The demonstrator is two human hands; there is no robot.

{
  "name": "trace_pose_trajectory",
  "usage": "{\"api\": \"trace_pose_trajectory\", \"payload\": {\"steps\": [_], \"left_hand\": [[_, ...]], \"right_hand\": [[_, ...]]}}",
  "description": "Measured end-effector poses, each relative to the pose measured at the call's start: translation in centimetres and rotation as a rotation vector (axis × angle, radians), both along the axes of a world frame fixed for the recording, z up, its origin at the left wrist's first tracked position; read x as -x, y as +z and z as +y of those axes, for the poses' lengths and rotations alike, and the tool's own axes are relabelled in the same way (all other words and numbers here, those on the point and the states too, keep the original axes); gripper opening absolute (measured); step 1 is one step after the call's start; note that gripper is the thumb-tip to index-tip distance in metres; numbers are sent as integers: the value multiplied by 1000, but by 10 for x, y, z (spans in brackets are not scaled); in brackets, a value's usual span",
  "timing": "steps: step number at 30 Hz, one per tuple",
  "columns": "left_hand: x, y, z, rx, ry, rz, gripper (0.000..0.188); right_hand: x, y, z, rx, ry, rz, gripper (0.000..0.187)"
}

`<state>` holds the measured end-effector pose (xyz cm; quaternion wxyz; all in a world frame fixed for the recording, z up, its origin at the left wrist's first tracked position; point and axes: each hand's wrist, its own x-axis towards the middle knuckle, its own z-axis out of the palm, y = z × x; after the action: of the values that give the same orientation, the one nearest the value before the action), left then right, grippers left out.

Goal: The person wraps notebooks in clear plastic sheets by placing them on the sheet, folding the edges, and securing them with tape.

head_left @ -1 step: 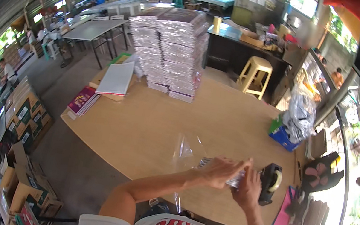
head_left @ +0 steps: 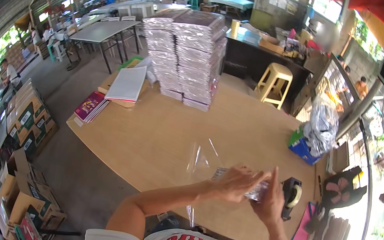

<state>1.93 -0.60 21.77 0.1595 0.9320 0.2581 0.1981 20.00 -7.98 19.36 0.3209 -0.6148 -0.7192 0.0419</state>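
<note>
Near the front edge of the table, both my hands are on a shiny packet wrapped in clear plastic (head_left: 255, 193). My left hand (head_left: 235, 182) is closed over its middle and hides much of it. My right hand (head_left: 269, 200) grips the right end, with one finger pointing up. A black tape dispenser (head_left: 287, 206) with a roll of tape stands just right of that hand. Loose clear plastic film (head_left: 197, 158) lies on the table to the left of the packet. What the packet contains is hidden by glare and my fingers.
Tall stacks of plastic-wrapped books (head_left: 191, 55) rise at the table's far side. White sheets (head_left: 127, 83) and purple booklets (head_left: 90, 106) lie at the left edge. A blue-green box with crumpled plastic (head_left: 308, 145) stands right, near a pink folder (head_left: 303, 231). Cardboard boxes (head_left: 30, 202) sit lower left.
My right hand has opened slightly from the left one, and its finger now points up more. The view has shifted a little; the packet stays in both hands.
</note>
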Motion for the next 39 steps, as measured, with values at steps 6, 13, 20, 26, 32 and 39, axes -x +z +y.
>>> {"api": "trace_pose_trajectory", "payload": {"steps": [6, 13, 20, 26, 32, 39], "left_hand": [[136, 97, -12, -437, 265, -464, 87], [276, 19, 25, -202, 425, -436, 84], [454, -49, 45, -22, 759, -424, 85], [646, -123, 28, 4, 1233, -529, 77], [851, -170, 123, 21, 1525, -361, 69], [970, -213, 230, 687, 1386, -298, 69]], "right_hand": [[63, 140, 43, -545, 67, -120, 55], [213, 227, 226, -1007, 10, -79, 70], [390, 271, 439, -1056, -121, -292, 69], [366, 199, 520, -712, 6, -689, 102], [497, 178, 417, -893, 120, -178, 52], [714, -154, 319, 1079, 748, 599, 58]]}}
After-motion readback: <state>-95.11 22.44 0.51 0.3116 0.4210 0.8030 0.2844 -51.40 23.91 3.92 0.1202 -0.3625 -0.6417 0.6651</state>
